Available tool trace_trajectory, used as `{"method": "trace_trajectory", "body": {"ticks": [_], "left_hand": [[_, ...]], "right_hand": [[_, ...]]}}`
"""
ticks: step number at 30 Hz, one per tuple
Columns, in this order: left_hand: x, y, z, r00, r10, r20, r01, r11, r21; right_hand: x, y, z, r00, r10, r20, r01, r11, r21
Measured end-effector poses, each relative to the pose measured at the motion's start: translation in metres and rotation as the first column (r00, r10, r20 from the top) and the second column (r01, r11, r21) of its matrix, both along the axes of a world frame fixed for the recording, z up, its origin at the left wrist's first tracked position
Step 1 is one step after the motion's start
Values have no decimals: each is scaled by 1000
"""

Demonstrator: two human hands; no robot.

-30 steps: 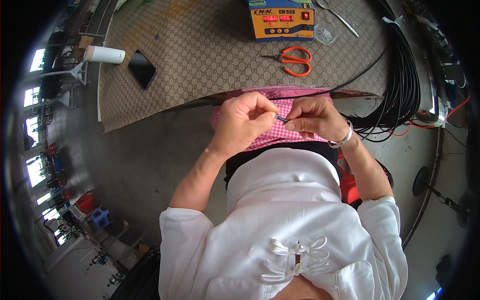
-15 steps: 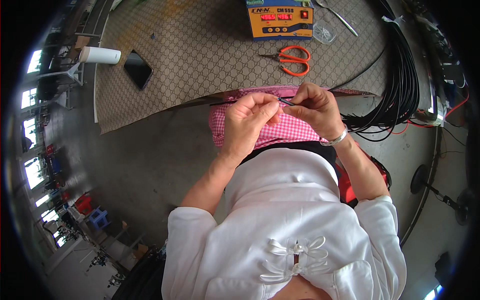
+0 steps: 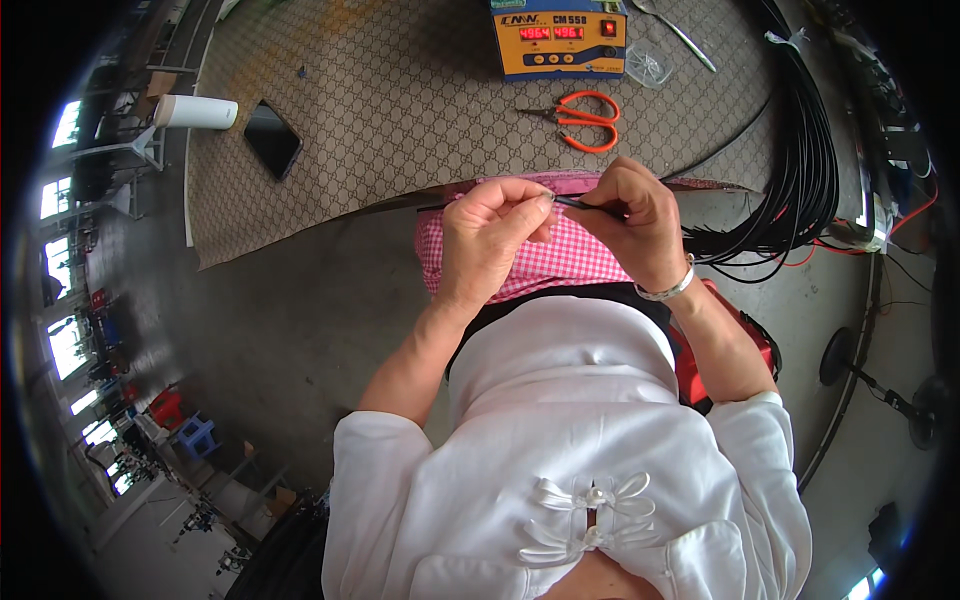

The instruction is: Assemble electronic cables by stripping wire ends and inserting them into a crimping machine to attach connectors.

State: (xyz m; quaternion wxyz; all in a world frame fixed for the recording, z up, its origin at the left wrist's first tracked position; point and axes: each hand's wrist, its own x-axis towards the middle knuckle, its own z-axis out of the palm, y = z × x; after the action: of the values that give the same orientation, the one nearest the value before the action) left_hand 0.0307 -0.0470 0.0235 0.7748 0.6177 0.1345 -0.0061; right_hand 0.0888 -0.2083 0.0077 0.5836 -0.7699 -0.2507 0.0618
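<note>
Just past the table's near edge, my two hands come close together over my lap. My right hand (image 3: 643,225) is closed round a thin black cable (image 3: 571,201), whose end points left. At that end, the thumb and forefinger of my left hand (image 3: 486,235) are pinched together. A small bit at the cable's tip shows between those fingertips, too small to make out. Orange-handled scissors (image 3: 590,121) lie on the table beyond my right hand. Pink checked cloth (image 3: 560,255) covers my lap below both hands.
A yellow and blue box with a lit display (image 3: 562,45) stands at the back, beside a small clear dish (image 3: 648,66) and metal tweezers (image 3: 682,38). A big coil of black cable (image 3: 805,170) hangs over the right side. A phone (image 3: 272,140) and white bottle (image 3: 197,111) lie left.
Both hands have shifted slightly. My right fingers have curled further round the cable, and my left fingertips stay pinched at its end.
</note>
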Motion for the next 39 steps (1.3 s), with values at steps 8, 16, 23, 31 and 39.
{"method": "trace_trajectory", "body": {"ticks": [8,16,23,31,39], "left_hand": [[6,-2,-5,992,70,104,-63,996,-68],[11,-7,2,994,87,68,-81,993,-91],[23,3,-14,991,-85,-103,-3,761,-649],[23,-12,-5,995,30,-96,-75,855,-513],[22,-5,-4,999,53,-9,-53,938,-344]], "right_hand": [[18,-12,-10,714,374,-592,-210,921,328],[14,-3,-13,854,265,-447,-84,919,385],[16,-2,-14,815,273,-512,-79,926,369],[17,-3,-16,645,337,-686,90,857,507],[17,-3,-12,585,379,-717,67,858,509]]}}
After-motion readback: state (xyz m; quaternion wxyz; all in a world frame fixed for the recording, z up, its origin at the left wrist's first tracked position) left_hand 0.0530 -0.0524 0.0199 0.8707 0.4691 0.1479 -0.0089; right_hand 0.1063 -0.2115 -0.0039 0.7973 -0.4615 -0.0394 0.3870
